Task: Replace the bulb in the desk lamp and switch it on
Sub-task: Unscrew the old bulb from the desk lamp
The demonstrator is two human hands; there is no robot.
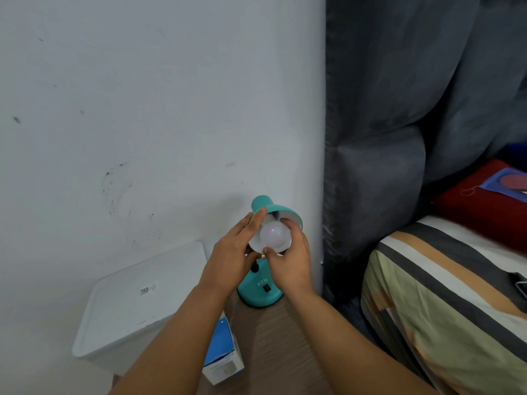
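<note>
**Bulb at the shade, switch not yet pressed**

A teal desk lamp (261, 292) stands on a wood-grain surface (282, 346) against the far white wall, its shade (281, 213) tipped toward the person. A white bulb (275, 234) sits in the mouth of the shade, its dome facing the camera. The right hand (291, 260) has its thumb and fingers curled round the bulb from the right and below, gripping it. The left hand (231, 252) lies against the left rim of the shade with its fingers fairly straight, steadying rather than clasping it.

Whether this bulb is the old one or the new one cannot be told from the view; its threaded base is hidden inside the shade, so how far it is seated is also unknown. A blue and white carton (224, 354), probably a bulb box, lies on the near left of the surface. The bulb is unlit, and the black switch (267, 288) on the lamp's base is untouched. Judged from this, the turning of the bulb is in hand, and the switching on remains.

To the left stands a white lidded bin (137, 303); to the right, a bed with a striped sheet (445, 295).
</note>
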